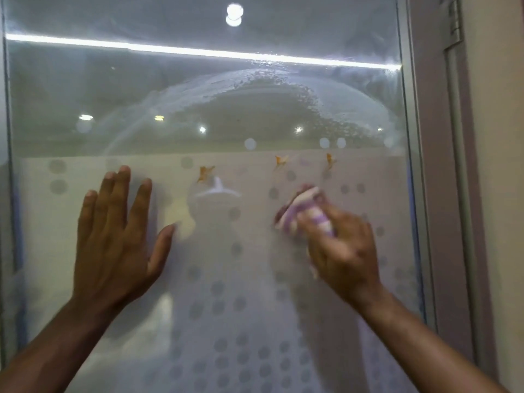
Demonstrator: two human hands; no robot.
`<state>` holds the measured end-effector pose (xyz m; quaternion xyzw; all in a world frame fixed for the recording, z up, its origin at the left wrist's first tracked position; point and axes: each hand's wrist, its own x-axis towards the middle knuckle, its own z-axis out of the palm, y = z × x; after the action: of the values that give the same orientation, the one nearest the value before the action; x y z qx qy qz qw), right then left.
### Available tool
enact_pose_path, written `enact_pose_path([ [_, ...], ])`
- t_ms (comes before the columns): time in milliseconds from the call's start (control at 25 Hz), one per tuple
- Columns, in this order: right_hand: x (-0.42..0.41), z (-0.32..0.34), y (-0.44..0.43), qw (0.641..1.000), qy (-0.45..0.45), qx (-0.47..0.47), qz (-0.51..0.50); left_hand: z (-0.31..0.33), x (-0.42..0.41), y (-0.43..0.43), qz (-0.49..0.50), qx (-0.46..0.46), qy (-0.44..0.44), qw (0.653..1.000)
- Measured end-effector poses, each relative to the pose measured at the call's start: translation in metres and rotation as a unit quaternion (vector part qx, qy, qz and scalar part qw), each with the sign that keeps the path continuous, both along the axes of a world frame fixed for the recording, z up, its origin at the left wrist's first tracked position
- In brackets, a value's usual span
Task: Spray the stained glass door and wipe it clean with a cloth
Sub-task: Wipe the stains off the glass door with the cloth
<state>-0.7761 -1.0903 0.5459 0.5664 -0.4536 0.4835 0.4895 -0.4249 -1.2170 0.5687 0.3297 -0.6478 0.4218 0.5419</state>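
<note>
The glass door (215,109) fills the view, clear above and frosted with grey dots below. An arc of wet droplets and smears curves across its upper part. Three small orange stains (205,173) sit along the top of the frosted band. My left hand (116,236) lies flat against the glass, fingers spread, holding nothing. My right hand (340,248) is closed on a bunched purple-and-white cloth (300,214) and presses it on the glass, below the two right-hand stains. The hand and cloth are motion-blurred. No spray bottle is in view.
A pale door frame (436,165) with a hinge (455,18) runs down the right side, with a beige wall beyond it. Ceiling lights and a bright light strip reflect in the upper glass. A narrow frame edge shows at the far left.
</note>
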Motion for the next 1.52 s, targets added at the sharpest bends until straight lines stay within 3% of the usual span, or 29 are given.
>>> enact_pose_path([
  [160, -0.065, 0.052, -0.009, 0.974, -0.167, -0.142, -0.064, 0.000, -0.001, -0.001, -0.003, 0.002, 0.003, 1.000],
  [320, -0.063, 0.093, -0.019, 0.940, -0.305, -0.150, -0.014, 0.000, -0.001, -0.002, 0.004, 0.010, 0.000, 1.000],
  [400, -0.035, 0.093, -0.027, 0.954, -0.261, -0.148, -0.011, -0.001, 0.000, -0.005, 0.005, 0.014, 0.000, 1.000],
  [520, 0.017, 0.067, -0.038, 0.984, -0.120, -0.129, -0.010, 0.000, 0.000, -0.006, 0.009, 0.011, 0.000, 1.000],
  [680, 0.026, 0.042, -0.035, 0.990, 0.005, -0.119, -0.070, 0.000, 0.001, -0.002, 0.009, 0.009, -0.003, 1.000],
  [760, -0.002, 0.058, -0.028, 0.985, -0.041, -0.136, -0.100, 0.000, 0.002, -0.003, 0.007, 0.012, -0.007, 1.000],
  [920, -0.060, 0.103, -0.015, 0.960, -0.220, -0.148, -0.088, -0.001, 0.001, -0.003, 0.009, 0.010, -0.002, 1.000],
  [1080, -0.043, 0.113, -0.025, 0.946, -0.284, -0.139, -0.066, 0.000, 0.001, -0.002, 0.008, 0.006, -0.005, 1.000],
  [1160, -0.012, 0.108, -0.032, 0.958, -0.244, -0.139, -0.067, -0.002, 0.001, -0.003, 0.008, 0.009, -0.003, 1.000],
  [1360, 0.069, 0.069, -0.046, 0.992, -0.039, -0.108, -0.044, 0.000, 0.002, -0.003, 0.010, 0.022, -0.007, 1.000],
  [1520, 0.084, 0.036, -0.041, 0.991, 0.115, -0.060, -0.015, -0.001, 0.002, -0.003, 0.008, 0.017, -0.009, 1.000],
])
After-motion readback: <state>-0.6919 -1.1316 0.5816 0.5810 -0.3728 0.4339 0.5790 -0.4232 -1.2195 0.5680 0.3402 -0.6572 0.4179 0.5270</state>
